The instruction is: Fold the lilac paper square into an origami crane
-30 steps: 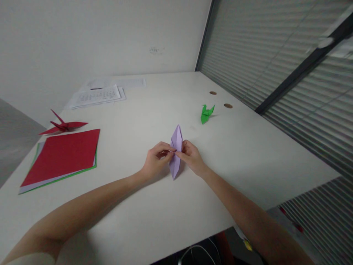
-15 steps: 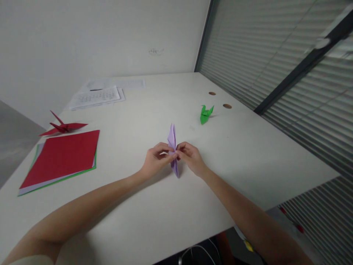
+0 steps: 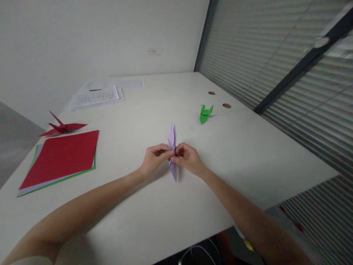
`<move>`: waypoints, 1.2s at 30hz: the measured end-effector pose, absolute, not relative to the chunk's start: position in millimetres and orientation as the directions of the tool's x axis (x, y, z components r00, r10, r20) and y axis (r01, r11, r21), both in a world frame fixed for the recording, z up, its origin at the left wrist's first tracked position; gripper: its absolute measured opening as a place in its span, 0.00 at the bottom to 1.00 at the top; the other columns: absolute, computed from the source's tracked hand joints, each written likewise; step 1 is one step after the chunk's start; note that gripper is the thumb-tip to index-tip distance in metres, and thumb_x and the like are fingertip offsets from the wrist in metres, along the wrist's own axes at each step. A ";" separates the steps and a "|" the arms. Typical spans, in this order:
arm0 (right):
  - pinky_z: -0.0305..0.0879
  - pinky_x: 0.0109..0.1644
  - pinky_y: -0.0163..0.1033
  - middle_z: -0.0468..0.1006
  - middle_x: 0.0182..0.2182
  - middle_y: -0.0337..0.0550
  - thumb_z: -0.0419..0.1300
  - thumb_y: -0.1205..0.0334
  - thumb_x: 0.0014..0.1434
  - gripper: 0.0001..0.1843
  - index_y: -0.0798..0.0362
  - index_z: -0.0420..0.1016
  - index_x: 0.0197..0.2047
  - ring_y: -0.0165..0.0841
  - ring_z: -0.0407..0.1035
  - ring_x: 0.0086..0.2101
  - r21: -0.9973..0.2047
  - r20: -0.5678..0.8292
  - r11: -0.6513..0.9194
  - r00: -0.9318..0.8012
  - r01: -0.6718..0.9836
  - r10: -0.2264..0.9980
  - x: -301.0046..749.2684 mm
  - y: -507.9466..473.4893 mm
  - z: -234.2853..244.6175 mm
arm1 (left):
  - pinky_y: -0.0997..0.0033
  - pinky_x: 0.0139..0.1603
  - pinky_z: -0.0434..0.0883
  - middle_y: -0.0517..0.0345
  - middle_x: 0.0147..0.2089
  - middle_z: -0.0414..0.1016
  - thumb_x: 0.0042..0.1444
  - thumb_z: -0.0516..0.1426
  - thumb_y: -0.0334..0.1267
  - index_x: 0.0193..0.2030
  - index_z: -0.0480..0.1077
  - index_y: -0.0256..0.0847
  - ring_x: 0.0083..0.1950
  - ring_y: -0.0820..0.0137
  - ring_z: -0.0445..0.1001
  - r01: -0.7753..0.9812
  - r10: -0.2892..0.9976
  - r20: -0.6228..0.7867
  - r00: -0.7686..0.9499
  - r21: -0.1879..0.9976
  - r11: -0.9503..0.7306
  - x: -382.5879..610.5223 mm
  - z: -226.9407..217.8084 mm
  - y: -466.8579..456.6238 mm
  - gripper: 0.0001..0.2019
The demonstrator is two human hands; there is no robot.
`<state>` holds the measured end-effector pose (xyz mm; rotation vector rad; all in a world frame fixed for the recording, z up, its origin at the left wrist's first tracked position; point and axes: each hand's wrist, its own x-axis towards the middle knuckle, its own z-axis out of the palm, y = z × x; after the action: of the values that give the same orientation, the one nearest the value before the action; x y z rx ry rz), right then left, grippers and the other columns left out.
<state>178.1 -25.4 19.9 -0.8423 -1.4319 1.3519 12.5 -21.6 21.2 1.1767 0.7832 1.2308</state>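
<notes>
A folded piece of purple origami paper (image 3: 172,136) stands on edge in front of me, long and narrow, with pointed ends at top and bottom. My left hand (image 3: 156,157) pinches its middle from the left, thumb on the near side. From the right, my right hand (image 3: 189,158) grips the same middle part, its thumb crossing over the paper just below the left thumb. The fingers cover the centre folds.
At the left lie stacked red, purple and green sheets (image 3: 62,156), with a red paper crane (image 3: 63,128) behind them. A small green paper crane (image 3: 205,114) stands at the right back. Written papers (image 3: 95,97) lie far left. Two round holes (image 3: 226,105) pierce the white table (image 3: 132,221) near the blinds.
My right thumb has slid left and slightly down across the purple paper. The paper's lower point has shifted a little down and to the left.
</notes>
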 end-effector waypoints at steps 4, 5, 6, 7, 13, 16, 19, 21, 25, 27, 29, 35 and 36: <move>0.61 0.31 0.35 0.69 0.25 0.34 0.71 0.50 0.46 0.20 0.51 0.66 0.29 0.27 0.65 0.26 -0.981 0.193 0.173 -0.294 -0.093 0.936 178.9 -24.5 18.7 | 0.72 0.34 0.70 0.55 0.31 0.76 0.44 0.70 0.40 0.28 0.80 0.38 0.32 0.73 0.72 -0.296 0.964 0.152 0.218 0.951 -0.083 13.0 20.9 -21.3 0.09; 0.61 0.31 0.36 0.69 0.24 0.34 0.71 0.49 0.47 0.20 0.51 0.66 0.28 0.27 0.65 0.26 -0.980 0.195 0.178 -0.291 -0.084 0.936 179.2 -24.6 18.9 | 0.72 0.34 0.70 0.55 0.31 0.76 0.44 0.70 0.40 0.28 0.80 0.38 0.32 0.73 0.72 -0.301 0.963 0.154 0.221 0.950 -0.083 13.0 20.5 -21.2 0.08; 0.60 0.30 0.36 0.69 0.24 0.34 0.71 0.49 0.46 0.20 0.51 0.66 0.28 0.27 0.64 0.25 -0.980 0.197 0.182 -0.289 -0.076 0.937 179.4 -24.7 19.4 | 0.73 0.34 0.70 0.55 0.31 0.76 0.44 0.70 0.40 0.28 0.80 0.39 0.32 0.73 0.72 -0.307 0.962 0.157 0.225 0.948 -0.083 13.0 20.2 -21.2 0.08; 0.60 0.30 0.35 0.69 0.23 0.34 0.72 0.49 0.46 0.20 0.51 0.66 0.27 0.27 0.63 0.25 -0.980 0.200 0.187 -0.284 -0.075 0.938 179.5 -24.9 20.1 | 0.73 0.34 0.70 0.56 0.31 0.76 0.44 0.70 0.40 0.29 0.80 0.39 0.32 0.73 0.72 -0.312 0.960 0.157 0.230 0.947 -0.080 12.9 19.9 -21.1 0.08; 0.60 0.29 0.34 0.65 0.22 0.31 0.71 0.50 0.47 0.20 0.51 0.65 0.28 0.25 0.62 0.24 -0.972 0.181 0.159 -0.122 -0.170 0.976 179.8 -22.7 24.1 | 0.73 0.33 0.69 0.55 0.31 0.77 0.44 0.70 0.41 0.28 0.80 0.38 0.32 0.74 0.72 -0.377 0.970 0.117 0.211 0.926 -0.030 13.2 23.1 -21.2 0.09; 0.65 0.33 0.36 0.71 0.26 0.34 0.70 0.50 0.47 0.18 0.51 0.71 0.34 0.27 0.66 0.27 -0.970 0.135 0.110 -0.102 -0.219 0.986 179.4 -20.7 24.0 | 0.72 0.34 0.69 0.54 0.32 0.78 0.43 0.71 0.43 0.28 0.79 0.37 0.32 0.72 0.73 -0.426 0.975 0.077 0.208 0.905 0.020 14.0 25.8 -21.7 0.11; 0.67 0.36 0.38 0.75 0.29 0.38 0.70 0.49 0.48 0.18 0.52 0.75 0.37 0.28 0.69 0.29 -0.964 0.119 0.077 -0.152 -0.255 0.981 177.9 -20.5 22.1 | 0.70 0.36 0.70 0.53 0.33 0.78 0.42 0.71 0.43 0.29 0.79 0.37 0.34 0.70 0.75 -0.435 0.973 0.040 0.227 0.898 0.065 14.5 25.9 -22.6 0.12; 0.68 0.37 0.38 0.76 0.29 0.38 0.71 0.50 0.47 0.18 0.51 0.74 0.36 0.28 0.70 0.29 -0.954 0.115 0.056 -0.186 -0.296 0.976 176.4 -21.4 20.9 | 0.71 0.36 0.70 0.53 0.33 0.78 0.42 0.71 0.42 0.29 0.79 0.37 0.34 0.71 0.74 -0.428 0.972 0.041 0.232 0.901 0.064 14.5 24.5 -23.2 0.12; 0.68 0.35 0.36 0.73 0.28 0.35 0.75 0.52 0.40 0.21 0.50 0.70 0.32 0.28 0.68 0.30 -0.942 0.112 0.036 -0.210 -0.335 0.971 173.7 -23.6 20.6 | 0.74 0.34 0.69 0.56 0.31 0.76 0.41 0.72 0.40 0.27 0.79 0.38 0.32 0.74 0.72 -0.418 0.967 0.079 0.242 0.908 0.030 14.3 20.7 -24.1 0.10; 0.67 0.34 0.35 0.71 0.27 0.34 0.76 0.54 0.38 0.23 0.50 0.67 0.31 0.27 0.67 0.29 -0.942 0.113 0.039 -0.206 -0.332 0.972 172.5 -24.3 21.5 | 0.74 0.34 0.68 0.56 0.31 0.76 0.41 0.72 0.41 0.27 0.79 0.38 0.32 0.74 0.71 -0.409 0.966 0.085 0.243 0.912 0.023 14.3 19.8 -24.4 0.11; 0.66 0.33 0.35 0.70 0.26 0.32 0.76 0.55 0.37 0.25 0.49 0.65 0.30 0.27 0.66 0.28 -0.938 0.119 0.047 -0.193 -0.344 0.974 171.5 -24.8 22.4 | 0.74 0.34 0.68 0.55 0.31 0.76 0.41 0.72 0.41 0.27 0.79 0.38 0.32 0.74 0.71 -0.407 0.967 0.081 0.240 0.913 0.025 14.4 20.0 -24.4 0.11; 0.65 0.34 0.35 0.70 0.25 0.34 0.74 0.55 0.42 0.20 0.51 0.66 0.26 0.27 0.65 0.28 -0.958 0.151 0.083 -0.238 -0.276 0.959 171.7 -26.8 23.8 | 0.73 0.34 0.67 0.55 0.32 0.77 0.40 0.72 0.41 0.25 0.80 0.40 0.33 0.74 0.71 -0.418 0.969 0.052 0.240 0.907 0.055 14.7 21.3 -24.2 0.09; 0.65 0.34 0.35 0.70 0.26 0.34 0.73 0.54 0.43 0.18 0.51 0.68 0.26 0.27 0.65 0.29 -0.962 0.154 0.090 -0.241 -0.259 0.958 172.3 -27.2 23.9 | 0.72 0.35 0.67 0.55 0.32 0.77 0.40 0.72 0.41 0.25 0.80 0.40 0.34 0.73 0.71 -0.407 0.970 0.053 0.235 0.912 0.049 14.6 21.2 -24.3 0.09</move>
<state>172.3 -27.2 23.9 -0.7978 -1.2608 1.4083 14.6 -24.3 21.2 1.0027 0.7245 1.2034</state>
